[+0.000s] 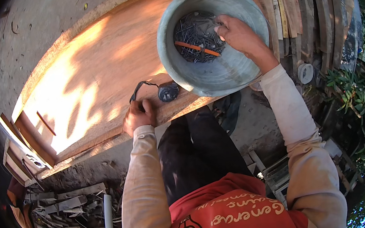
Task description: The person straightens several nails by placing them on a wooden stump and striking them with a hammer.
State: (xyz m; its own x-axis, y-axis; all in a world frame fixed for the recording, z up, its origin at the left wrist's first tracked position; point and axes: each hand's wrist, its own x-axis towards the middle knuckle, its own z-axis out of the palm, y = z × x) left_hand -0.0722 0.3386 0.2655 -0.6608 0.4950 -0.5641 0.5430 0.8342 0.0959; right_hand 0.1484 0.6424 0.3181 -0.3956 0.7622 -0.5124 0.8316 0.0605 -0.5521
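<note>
A grey metal basin (227, 74) rests on a wide wooden board (95, 74). It holds a heap of dark nails (193, 33) and an orange pencil-like stick (197, 49). My right hand (239, 34) reaches into the basin with its fingertips on the nails; whether it has pinched any I cannot tell. My left hand (139, 115) is closed at the near edge of the board. It grips a thin dark cord (142, 86) that runs to a small round dark object (168, 91) beside the basin.
Planks (302, 12) lean in a row at the right beyond the board. A pile of wood scraps (67, 214) and a white pipe (109, 223) lie on the ground at lower left. A white roll (306, 73) and green plants (357, 92) are on the right.
</note>
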